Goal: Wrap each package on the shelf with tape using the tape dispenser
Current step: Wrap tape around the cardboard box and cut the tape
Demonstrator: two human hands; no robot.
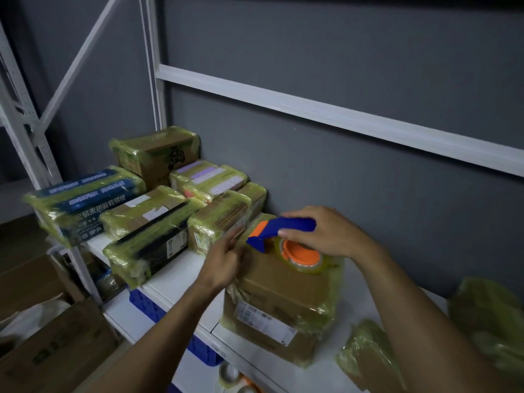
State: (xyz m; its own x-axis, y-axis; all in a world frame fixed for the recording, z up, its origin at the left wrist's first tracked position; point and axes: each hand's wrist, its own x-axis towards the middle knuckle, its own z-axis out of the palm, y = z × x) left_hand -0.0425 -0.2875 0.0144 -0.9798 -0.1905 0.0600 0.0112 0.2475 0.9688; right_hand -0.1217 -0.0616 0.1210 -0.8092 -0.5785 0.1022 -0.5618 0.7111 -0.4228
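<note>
R hand has its fingers curled round the blue handle of the tape dispenser, which sits on top of the cardboard box w/ tape roll flat on the box top. Box is near front edge of white shelf, partly wrapped in yellowish tape. L hand at box's top left edge, fingers roughly straight & together, touching it; blurred. Wrapped pkgs clustered at shelf's back left corner

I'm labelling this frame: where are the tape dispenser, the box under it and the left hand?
tape dispenser (297,224): head view, blue handle.
box (286,286): head view, top face.
left hand (224,260): head view, back of hand.
</note>
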